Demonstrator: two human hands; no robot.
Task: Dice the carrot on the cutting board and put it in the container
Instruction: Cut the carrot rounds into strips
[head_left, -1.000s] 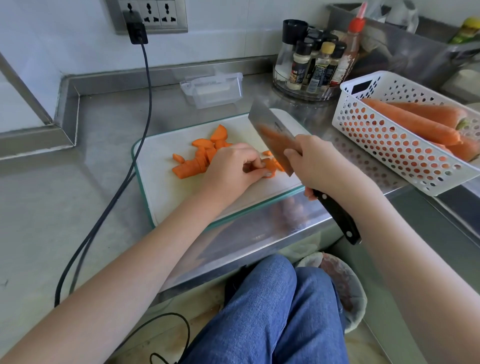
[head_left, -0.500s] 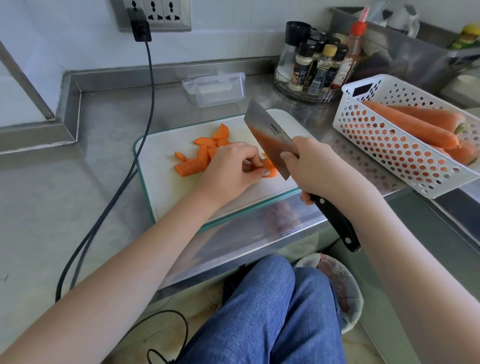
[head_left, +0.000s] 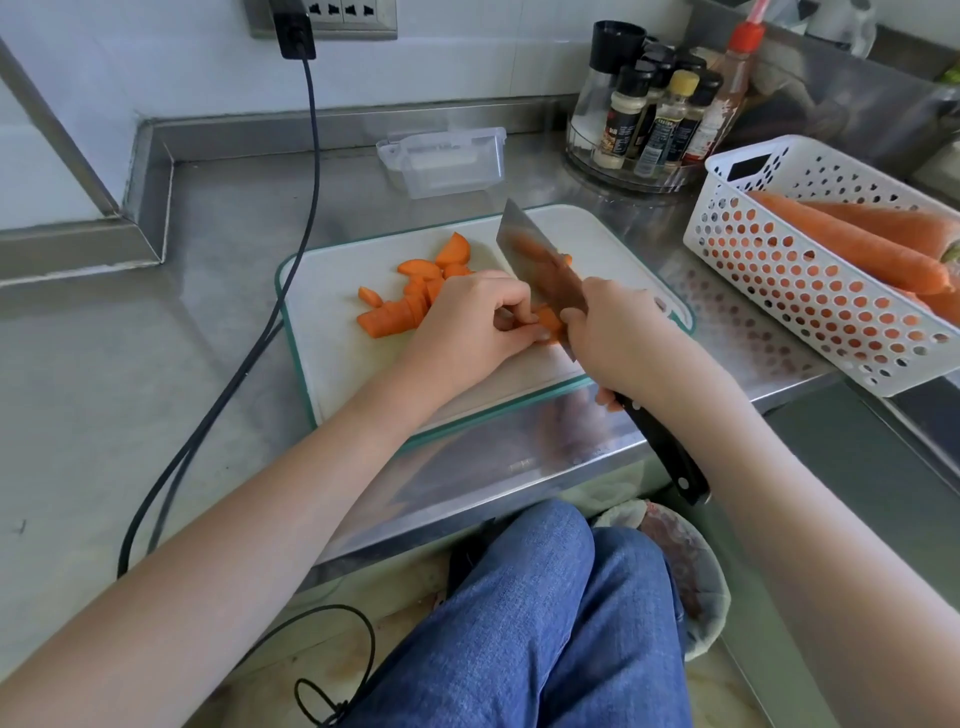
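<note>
A white cutting board (head_left: 332, 364) with a green rim lies on the steel counter. Several cut carrot pieces (head_left: 400, 312) lie on its left half. My left hand (head_left: 467, 322) has its fingers curled over a carrot piece (head_left: 548, 318) and pins it to the board. My right hand (head_left: 618, 332) grips a cleaver (head_left: 535, 260) by its black handle, the blade edge down at that piece, right beside my left fingertips. A clear plastic container (head_left: 447, 161) stands behind the board, apart from both hands.
A white perforated basket (head_left: 810, 291) with whole carrots sits at the right. A rack of spice bottles (head_left: 654, 119) stands at the back right. A black cable (head_left: 291, 260) runs from the wall socket past the board's left side. A bin (head_left: 685, 561) sits below the counter edge.
The cleaver has kept chopping up and down at the carrot piece under my left fingers, and its blade sits lower now. Both hands stay at the same spot on the board.
</note>
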